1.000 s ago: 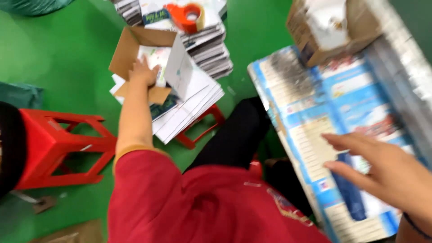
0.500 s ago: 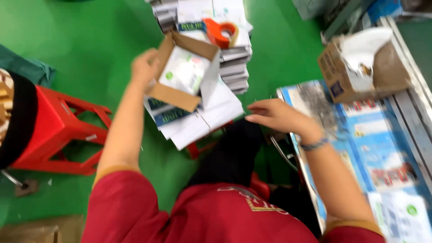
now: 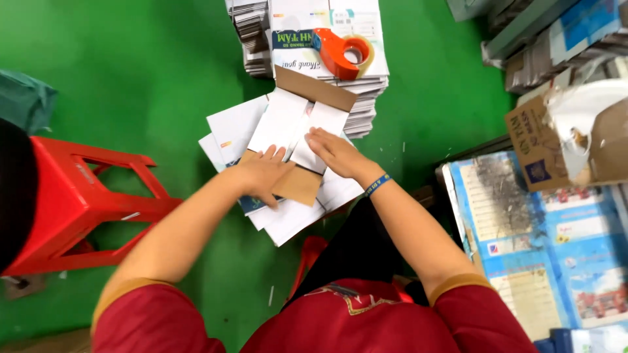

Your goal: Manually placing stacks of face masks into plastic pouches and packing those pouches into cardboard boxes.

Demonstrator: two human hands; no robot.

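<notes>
A small cardboard box (image 3: 297,134) with white flaps lies on a pile of flat white sheets (image 3: 229,131). My left hand (image 3: 261,175) presses flat on its left flap and lower brown end. My right hand (image 3: 333,151) presses down the right white flap beside it. Both flaps are folded shut over the box. An orange tape dispenser (image 3: 340,52) rests on a tall stack of flattened boxes (image 3: 356,98) just beyond.
A red plastic stool (image 3: 78,202) stands at the left on the green floor (image 3: 131,78). At the right lie blue printed sheets (image 3: 543,235) and an open brown carton (image 3: 575,140) with white wrapping inside. A second red stool (image 3: 313,252) shows under the pile.
My right hand has swung in from the blue sheets at the right onto the box. The open box, held up in my left hand, now lies with its flaps pressed shut.
</notes>
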